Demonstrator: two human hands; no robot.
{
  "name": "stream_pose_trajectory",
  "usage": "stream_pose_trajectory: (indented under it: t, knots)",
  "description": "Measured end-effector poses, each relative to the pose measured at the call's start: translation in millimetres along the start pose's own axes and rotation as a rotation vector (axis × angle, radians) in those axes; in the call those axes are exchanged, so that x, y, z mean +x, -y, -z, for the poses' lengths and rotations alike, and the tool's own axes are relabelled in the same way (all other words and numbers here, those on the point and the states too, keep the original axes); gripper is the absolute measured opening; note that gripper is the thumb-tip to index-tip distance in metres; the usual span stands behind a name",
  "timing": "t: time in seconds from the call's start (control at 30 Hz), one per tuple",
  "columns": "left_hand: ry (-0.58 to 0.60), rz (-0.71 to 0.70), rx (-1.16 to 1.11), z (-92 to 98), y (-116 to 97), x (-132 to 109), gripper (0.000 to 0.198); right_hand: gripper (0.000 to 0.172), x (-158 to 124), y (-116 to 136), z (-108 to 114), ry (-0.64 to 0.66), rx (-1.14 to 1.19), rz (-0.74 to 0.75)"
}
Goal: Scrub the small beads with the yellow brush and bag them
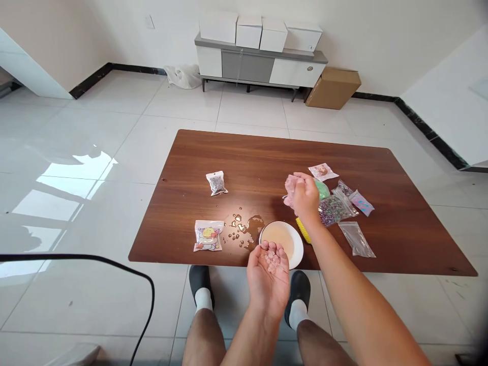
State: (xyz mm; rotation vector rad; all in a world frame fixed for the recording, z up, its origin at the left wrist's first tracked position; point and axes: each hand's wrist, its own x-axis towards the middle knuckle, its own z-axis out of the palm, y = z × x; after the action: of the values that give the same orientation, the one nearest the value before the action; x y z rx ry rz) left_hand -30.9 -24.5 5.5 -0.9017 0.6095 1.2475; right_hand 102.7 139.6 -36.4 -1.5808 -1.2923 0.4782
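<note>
My left hand (pixel 269 290) is palm up and slightly cupped, its fingers curled under a small heap of clear, pinkish jelly-like pieces (pixel 272 262). It is over the near edge of a white bowl (pixel 299 249) holding a cloudy, pale liquid. Raised above the table, farther out to the right, my right hand (pixel 308 198) is closed round a soft pink lump (pixel 290 189); its exact kind I cannot make out. Behind that hand are a green round thing (pixel 322 189) and a yellow bumpy thing (pixel 304 231), both partly hidden.
Water drops (pixel 238 229) lie on the brown table (pixel 229 152). On its left are a small packet (pixel 216 183) and a cartoon packet (pixel 209 235). To the right lie a bag of dark beads (pixel 335 208), a clear zip bag (pixel 357 239) and a pink packet (pixel 323 172).
</note>
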Motion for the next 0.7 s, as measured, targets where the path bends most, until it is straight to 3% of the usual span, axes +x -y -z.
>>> stream_pose_trajectory:
  t: [0.1,0.23,0.33,0.43,0.5,0.57,0.7]
  knots:
    - [0.013,-0.015,0.006,-1.3,-4.5,0.0,0.024,0.03,22.8,-12.3,-18.9,0.126,-0.093,-0.059]
    - [0.051,-0.053,0.041,-5.0,-9.7,-3.5,0.022,0.047,21.3,-1.5,-11.8,0.19,-0.12,-0.1]
    - [0.087,-0.078,0.077,-8.1,-12.2,-8.3,0.021,0.045,-25.6,24.5,9.9,0.154,-0.047,-0.071]
    - [0.172,-0.104,0.125,-6.5,-12.0,-13.3,0.026,0.047,-104.8,52.8,29.8,0.119,0.131,-0.123]
    - [0.252,-0.122,0.174,-1.5,-10.2,-15.7,0.031,0.045,-153.6,67.6,35.8,0.078,0.632,-0.481]
    - [0.337,-0.15,0.245,5.5,-7.1,-17.2,0.035,0.048,-184.3,78.5,35.8,0.101,0.94,-0.792]
    - [0.46,-0.276,0.444,17.4,-1.2,-20.8,0.043,0.043,-193.4,88.8,28.8,0.139,1.239,-0.995]
